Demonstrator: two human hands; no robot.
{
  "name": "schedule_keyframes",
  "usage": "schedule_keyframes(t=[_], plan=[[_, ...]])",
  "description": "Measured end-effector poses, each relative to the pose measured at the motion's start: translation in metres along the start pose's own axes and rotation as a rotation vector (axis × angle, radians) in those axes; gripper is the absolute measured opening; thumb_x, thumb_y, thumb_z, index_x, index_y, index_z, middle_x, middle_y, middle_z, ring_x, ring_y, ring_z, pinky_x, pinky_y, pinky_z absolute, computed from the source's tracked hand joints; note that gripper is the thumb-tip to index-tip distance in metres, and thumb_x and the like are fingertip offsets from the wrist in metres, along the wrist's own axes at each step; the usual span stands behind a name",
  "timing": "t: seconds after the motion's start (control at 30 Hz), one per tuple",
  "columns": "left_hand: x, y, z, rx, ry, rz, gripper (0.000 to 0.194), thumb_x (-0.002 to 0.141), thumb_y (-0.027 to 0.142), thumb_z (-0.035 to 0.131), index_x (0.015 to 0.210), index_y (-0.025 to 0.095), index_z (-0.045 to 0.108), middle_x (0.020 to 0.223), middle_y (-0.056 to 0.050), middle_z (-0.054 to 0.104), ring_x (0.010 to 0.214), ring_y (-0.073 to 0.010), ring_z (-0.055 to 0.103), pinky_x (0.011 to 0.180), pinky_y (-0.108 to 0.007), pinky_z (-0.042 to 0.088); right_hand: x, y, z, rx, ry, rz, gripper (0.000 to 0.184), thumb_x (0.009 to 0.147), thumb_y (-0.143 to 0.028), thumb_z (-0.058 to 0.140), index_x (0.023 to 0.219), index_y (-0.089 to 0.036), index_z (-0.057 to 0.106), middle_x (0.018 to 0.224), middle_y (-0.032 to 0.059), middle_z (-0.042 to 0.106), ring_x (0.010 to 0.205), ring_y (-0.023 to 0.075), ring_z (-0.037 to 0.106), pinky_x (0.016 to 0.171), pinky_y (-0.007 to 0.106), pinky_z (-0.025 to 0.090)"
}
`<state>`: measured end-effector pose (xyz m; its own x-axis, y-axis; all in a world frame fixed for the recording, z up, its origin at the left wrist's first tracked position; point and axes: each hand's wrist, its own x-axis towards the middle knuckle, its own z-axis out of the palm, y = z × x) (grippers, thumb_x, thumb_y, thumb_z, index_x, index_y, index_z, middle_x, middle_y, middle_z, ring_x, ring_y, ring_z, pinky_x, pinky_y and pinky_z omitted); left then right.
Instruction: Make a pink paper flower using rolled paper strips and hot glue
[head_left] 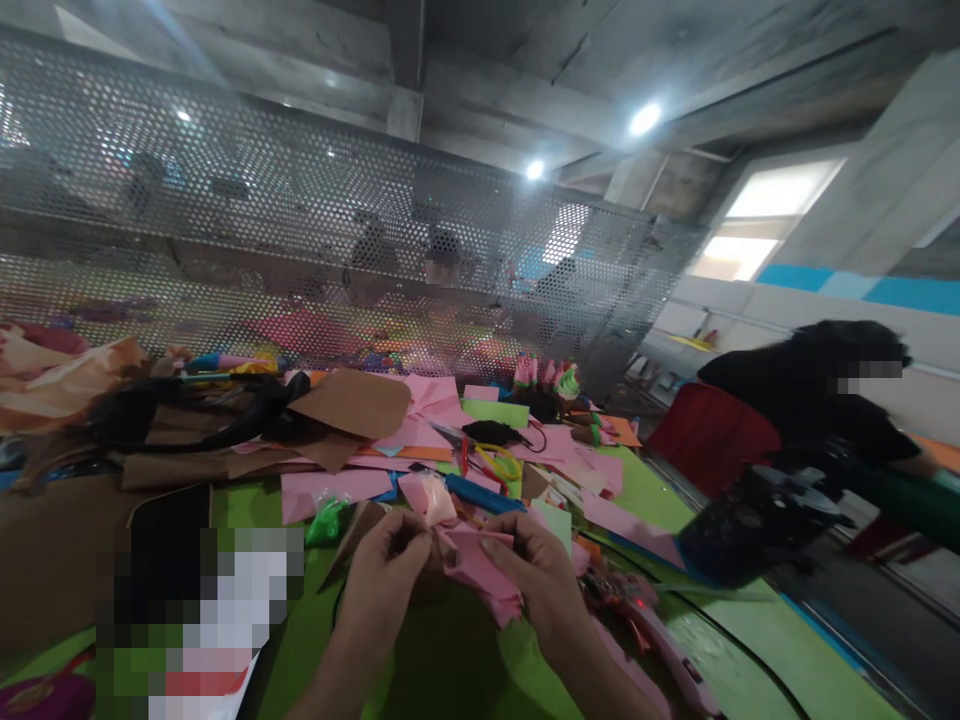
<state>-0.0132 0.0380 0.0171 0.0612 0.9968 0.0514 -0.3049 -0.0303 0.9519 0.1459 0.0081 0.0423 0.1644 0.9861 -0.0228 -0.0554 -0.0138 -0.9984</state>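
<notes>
In front of me, above the green table top [457, 650], a folded piece of pink paper [480, 568] is held between my two hands. My right hand [534, 565] pinches its right side between thumb and fingers. At its left edge my left hand [391, 562] has thumb and forefinger pressed together; its exact hold is partly hidden. Just beyond my hands lie a light pink wrapped piece [439, 498] and a blue stick-like tool [486, 495]. A pink glue gun [660, 630] with a small red light rests right of my right hand.
Scissors [465, 455], a yellow-handled tool [501, 465], brown card [356, 405] and pink sheets crowd the table's back. A perforated metal screen [337, 230] stands behind. A dark bin [739, 530] is at the right edge, a cable [720, 620] nearby, and a person [802, 385] sits beyond.
</notes>
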Motion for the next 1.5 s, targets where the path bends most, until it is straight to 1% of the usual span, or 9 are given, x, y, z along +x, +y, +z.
schedule_keyframes(t=[0.23,0.33,0.43,0.63,0.97,1.07,1.2,1.4,1.5], plan=[[-0.006,0.004,0.004,-0.055,-0.03,-0.073,0.014,0.069,0.025,0.058,0.056,0.019,0.058,0.054,0.003,0.061,0.051,-0.0124,0.054,0.049,-0.02,0.038,0.001,0.005,-0.003,-0.021,0.002,0.0,0.037,0.062,-0.045,0.084,0.076,-0.019,0.063,0.066,-0.0008,0.066,0.055,0.0152,0.059,0.05,0.025,0.044],[-0.006,0.002,0.003,-0.067,-0.006,-0.097,0.01,0.069,0.027,0.06,0.068,0.019,0.066,0.059,0.002,0.065,0.056,-0.0147,0.058,0.054,-0.022,0.043,0.003,0.009,-0.006,-0.056,-0.002,-0.016,0.035,0.064,-0.044,0.082,0.078,-0.019,0.063,0.067,-0.0006,0.066,0.057,0.0154,0.059,0.053,0.025,0.044],[-0.004,-0.002,0.002,-0.043,-0.056,-0.111,0.017,0.069,0.03,0.066,0.079,0.017,0.07,0.066,0.0,0.068,0.063,-0.0166,0.062,0.06,-0.024,0.046,0.002,0.01,-0.005,-0.067,-0.019,-0.022,0.034,0.065,-0.045,0.081,0.077,-0.019,0.063,0.067,-0.0006,0.066,0.058,0.0159,0.06,0.054,0.026,0.045],[-0.002,-0.008,0.002,0.165,-0.096,-0.003,0.017,0.07,0.032,0.072,0.076,0.017,0.072,0.068,-0.003,0.07,0.063,-0.017,0.06,0.06,-0.023,0.045,0.001,0.007,-0.001,-0.038,-0.047,-0.014,0.037,0.06,-0.047,0.083,0.072,-0.019,0.062,0.061,-0.0013,0.064,0.055,0.0167,0.06,0.055,0.028,0.047],[-0.001,-0.008,0.0,0.197,-0.137,-0.008,0.016,0.07,0.031,0.072,0.075,0.017,0.072,0.069,-0.004,0.07,0.065,-0.0191,0.062,0.059,-0.024,0.045,0.001,0.01,-0.002,-0.022,-0.071,-0.047,0.033,0.064,-0.044,0.083,0.073,-0.018,0.066,0.064,-0.001,0.065,0.058,0.0138,0.057,0.056,0.024,0.043],[-0.002,-0.009,0.003,0.22,-0.089,0.026,0.014,0.069,0.031,0.072,0.072,0.017,0.073,0.069,-0.004,0.071,0.068,-0.0203,0.063,0.061,-0.025,0.045,0.003,0.013,-0.004,-0.06,-0.093,-0.07,0.031,0.067,-0.042,0.082,0.075,-0.017,0.067,0.068,-0.0001,0.065,0.061,0.0136,0.055,0.057,0.024,0.041],[-0.002,-0.011,0.003,0.212,-0.023,0.036,0.015,0.07,0.032,0.071,0.069,0.017,0.071,0.069,-0.004,0.071,0.067,-0.0201,0.062,0.061,-0.025,0.045,0.006,0.017,-0.008,-0.108,-0.043,-0.098,0.032,0.067,-0.044,0.081,0.076,-0.016,0.067,0.067,-0.0007,0.061,0.061,0.0133,0.052,0.056,0.024,0.038],[0.001,-0.013,-0.001,0.257,-0.14,0.021,0.019,0.072,0.033,0.068,0.077,0.016,0.073,0.076,-0.006,0.073,0.072,-0.0212,0.065,0.064,-0.026,0.048,0.008,0.023,-0.011,-0.137,-0.064,-0.113,0.031,0.071,-0.044,0.078,0.075,-0.016,0.066,0.066,-0.0013,0.057,0.061,0.0125,0.047,0.057,0.024,0.035],[0.002,-0.014,-0.002,0.258,-0.128,0.035,0.018,0.072,0.033,0.068,0.075,0.016,0.071,0.074,-0.005,0.072,0.073,-0.0218,0.066,0.065,-0.027,0.049,0.008,0.026,-0.011,-0.133,-0.086,-0.113,0.029,0.073,-0.043,0.077,0.075,-0.016,0.066,0.066,-0.0013,0.057,0.062,0.0123,0.047,0.058,0.024,0.035]])
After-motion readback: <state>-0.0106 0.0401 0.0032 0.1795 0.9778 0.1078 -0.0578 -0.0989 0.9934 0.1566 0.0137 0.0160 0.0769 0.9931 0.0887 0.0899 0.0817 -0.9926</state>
